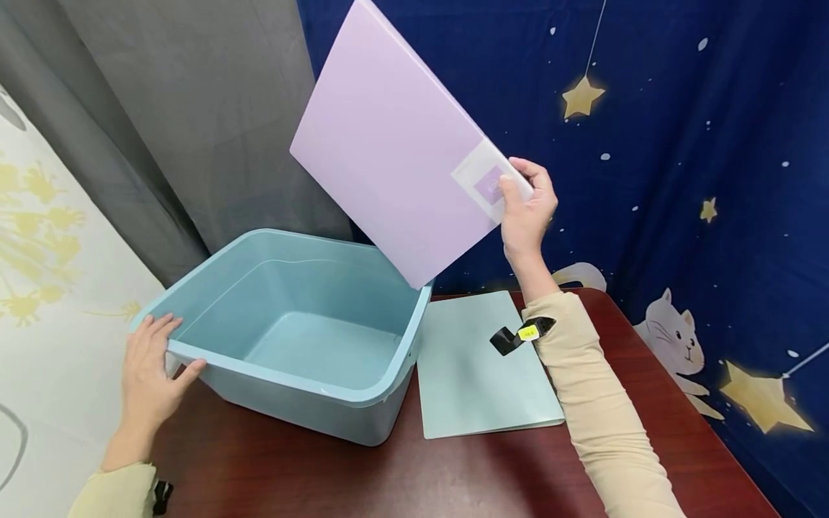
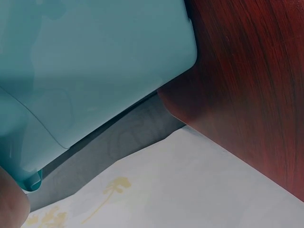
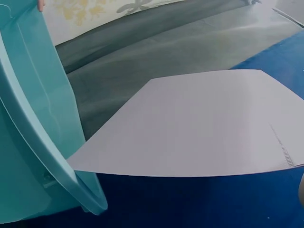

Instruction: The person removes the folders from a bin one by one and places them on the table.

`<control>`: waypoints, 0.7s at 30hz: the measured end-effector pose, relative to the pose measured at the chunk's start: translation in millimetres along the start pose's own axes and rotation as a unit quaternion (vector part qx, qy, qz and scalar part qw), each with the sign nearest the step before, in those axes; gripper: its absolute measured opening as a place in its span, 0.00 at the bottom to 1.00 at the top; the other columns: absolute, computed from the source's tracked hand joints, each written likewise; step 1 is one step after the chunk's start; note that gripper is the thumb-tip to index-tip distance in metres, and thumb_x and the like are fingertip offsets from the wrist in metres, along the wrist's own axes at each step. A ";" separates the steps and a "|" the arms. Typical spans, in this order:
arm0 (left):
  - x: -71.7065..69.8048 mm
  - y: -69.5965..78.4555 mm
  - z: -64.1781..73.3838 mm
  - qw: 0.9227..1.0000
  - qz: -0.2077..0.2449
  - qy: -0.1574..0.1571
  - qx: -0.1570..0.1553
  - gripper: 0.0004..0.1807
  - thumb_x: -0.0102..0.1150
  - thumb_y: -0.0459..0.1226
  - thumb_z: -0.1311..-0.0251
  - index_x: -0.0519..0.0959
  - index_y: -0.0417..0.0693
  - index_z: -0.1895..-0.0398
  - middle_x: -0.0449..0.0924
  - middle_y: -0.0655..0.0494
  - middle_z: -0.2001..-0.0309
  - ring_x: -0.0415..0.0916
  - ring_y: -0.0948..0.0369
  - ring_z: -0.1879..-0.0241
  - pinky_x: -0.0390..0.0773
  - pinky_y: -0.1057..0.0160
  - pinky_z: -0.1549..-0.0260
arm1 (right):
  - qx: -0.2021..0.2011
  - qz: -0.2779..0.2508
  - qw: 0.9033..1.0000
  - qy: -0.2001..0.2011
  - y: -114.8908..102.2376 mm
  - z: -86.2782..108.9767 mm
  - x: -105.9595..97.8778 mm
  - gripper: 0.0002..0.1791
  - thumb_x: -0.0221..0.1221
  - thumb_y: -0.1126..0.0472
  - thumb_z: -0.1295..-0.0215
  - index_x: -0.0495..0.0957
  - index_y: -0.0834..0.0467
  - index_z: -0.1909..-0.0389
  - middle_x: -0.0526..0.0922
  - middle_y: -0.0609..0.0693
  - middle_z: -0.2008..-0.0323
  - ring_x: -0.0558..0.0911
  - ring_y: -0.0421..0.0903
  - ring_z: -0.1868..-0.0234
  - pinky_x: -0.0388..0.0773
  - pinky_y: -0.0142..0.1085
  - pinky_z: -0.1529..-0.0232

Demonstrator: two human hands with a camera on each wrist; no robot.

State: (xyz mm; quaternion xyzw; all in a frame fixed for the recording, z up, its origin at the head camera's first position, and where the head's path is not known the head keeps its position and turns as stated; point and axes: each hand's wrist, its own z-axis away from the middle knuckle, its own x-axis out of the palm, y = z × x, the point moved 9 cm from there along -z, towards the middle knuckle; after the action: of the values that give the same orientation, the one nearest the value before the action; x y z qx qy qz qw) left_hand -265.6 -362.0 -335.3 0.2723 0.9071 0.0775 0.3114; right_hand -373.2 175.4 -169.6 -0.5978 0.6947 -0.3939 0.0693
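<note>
A lilac folder [image 1: 388, 137] is held up at a slant by my right hand [image 1: 529, 208], which grips its label end, thumb on the front and fingers behind the spine. The folder's lowest corner is by the right rim of a blue-green plastic basin [image 1: 304, 424]. My left hand [image 1: 152, 367] holds the basin's near left corner, fingers over the rim and thumb along the front edge. In the right wrist view the folder [image 3: 190, 128] looks pale, its far corner overlapping the basin rim [image 3: 28, 114]. The left wrist view shows the basin's outer wall [image 2: 109, 61].
A pale green folder [image 1: 482, 367] lies on the dark red wooden table [image 1: 291, 475], right of the basin. A grey curtain [image 1: 175, 108] and a blue star-patterned curtain [image 1: 673, 129] hang behind. White patterned cloth [image 1: 58, 302] is at the left.
</note>
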 end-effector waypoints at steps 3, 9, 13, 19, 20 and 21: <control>0.3 0.0 0.1 1.000 -0.003 0.000 0.001 0.50 0.51 0.67 0.54 0.68 0.29 0.45 0.65 0.29 0.44 0.51 0.40 0.35 0.41 0.47 0.34 | -0.022 -0.005 1.000 0.011 -5.3 -2.7 -7.3 0.12 0.55 0.75 0.47 0.77 0.65 0.61 0.79 0.50 0.65 0.77 0.45 0.65 0.76 0.32 0.69; 0.0 1.6 0.4 1.000 -0.002 0.004 0.000 0.51 0.51 0.68 0.54 0.68 0.29 0.45 0.65 0.29 0.45 0.51 0.40 0.35 0.41 0.47 0.34 | -0.024 -0.050 0.997 0.048 -9.1 -11.6 -27.2 0.12 0.55 0.75 0.50 0.78 0.62 0.64 0.78 0.49 0.69 0.77 0.45 0.67 0.75 0.31 0.69; 0.1 1.3 -0.2 1.000 -0.001 0.006 -0.001 0.51 0.51 0.68 0.55 0.68 0.29 0.45 0.65 0.28 0.45 0.51 0.40 0.34 0.41 0.48 0.34 | -0.025 -0.058 0.995 0.073 -12.4 -15.2 -40.8 0.12 0.55 0.75 0.51 0.78 0.62 0.65 0.78 0.50 0.69 0.76 0.45 0.67 0.74 0.31 0.69; -0.1 0.7 -1.1 1.000 -0.001 0.005 0.000 0.51 0.51 0.68 0.55 0.68 0.29 0.45 0.65 0.29 0.44 0.51 0.40 0.35 0.42 0.49 0.33 | -0.055 -0.067 0.991 0.098 -19.0 -16.0 -55.5 0.12 0.54 0.75 0.52 0.78 0.61 0.66 0.78 0.52 0.71 0.76 0.46 0.68 0.74 0.34 0.69; -0.1 0.8 -1.0 1.000 -0.001 0.005 0.001 0.51 0.51 0.68 0.55 0.68 0.29 0.45 0.65 0.29 0.44 0.52 0.40 0.35 0.42 0.49 0.33 | -0.053 -0.068 0.991 0.101 -19.2 -16.2 -57.8 0.12 0.54 0.75 0.51 0.78 0.61 0.66 0.78 0.52 0.71 0.76 0.46 0.68 0.74 0.34 0.68; -0.2 0.8 -0.8 1.000 -0.002 0.005 0.001 0.51 0.51 0.68 0.55 0.68 0.29 0.45 0.65 0.29 0.44 0.52 0.40 0.35 0.42 0.49 0.33 | -0.045 -0.071 0.991 0.105 -18.7 -16.2 -60.1 0.12 0.54 0.75 0.51 0.78 0.61 0.66 0.78 0.52 0.71 0.77 0.46 0.68 0.74 0.34 0.68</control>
State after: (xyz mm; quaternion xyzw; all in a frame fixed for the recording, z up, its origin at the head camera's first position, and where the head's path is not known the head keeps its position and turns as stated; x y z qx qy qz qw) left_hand -265.6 -361.3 -334.3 0.2706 0.9093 0.0771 0.3065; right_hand -351.3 236.6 -169.3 -0.6036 0.6708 -0.4267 -0.0595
